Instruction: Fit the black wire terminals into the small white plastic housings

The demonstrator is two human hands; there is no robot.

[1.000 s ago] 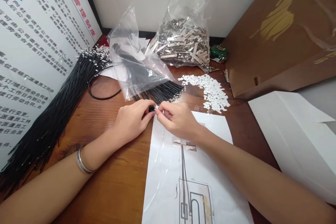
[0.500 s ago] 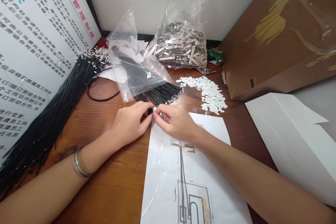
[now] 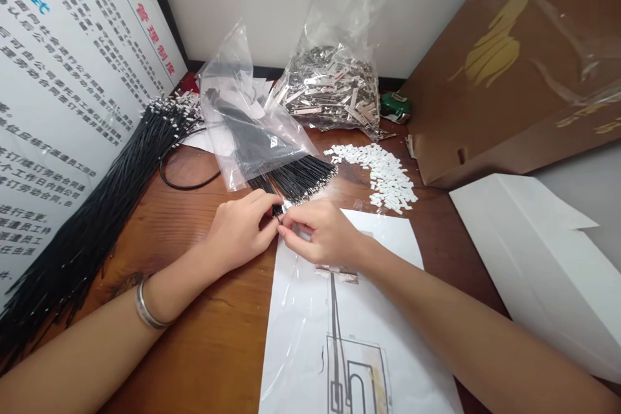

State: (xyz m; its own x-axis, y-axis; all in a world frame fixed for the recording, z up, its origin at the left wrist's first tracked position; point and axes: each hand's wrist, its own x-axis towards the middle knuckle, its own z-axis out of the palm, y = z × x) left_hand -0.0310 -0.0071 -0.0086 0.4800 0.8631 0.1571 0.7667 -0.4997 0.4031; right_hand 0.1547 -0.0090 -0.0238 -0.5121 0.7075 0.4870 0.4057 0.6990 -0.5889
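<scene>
My left hand (image 3: 240,229) and my right hand (image 3: 323,231) meet fingertip to fingertip at the middle of the wooden table (image 3: 204,310). The left fingers pinch the end of a thin black wire (image 3: 277,209). The right fingers are pinched close against that wire end, on a tiny piece I cannot make out. Just behind them a bundle of black wires (image 3: 295,178) spills from a clear plastic bag (image 3: 242,123). A heap of small white connectors (image 3: 383,171) lies to the right of the bundle.
A long bundle of black wires (image 3: 97,213) lies along a printed board (image 3: 63,97) at the left. A bag of metal clips (image 3: 334,87) sits at the back. A sleeved drawing sheet (image 3: 339,330) lies under my right wrist. A brown box (image 3: 514,71) and white paper (image 3: 543,259) fill the right.
Both hands stay pinched together at the wire end, with only small finger shifts. The view has drifted slightly, so everything sits a little lower and to the left.
</scene>
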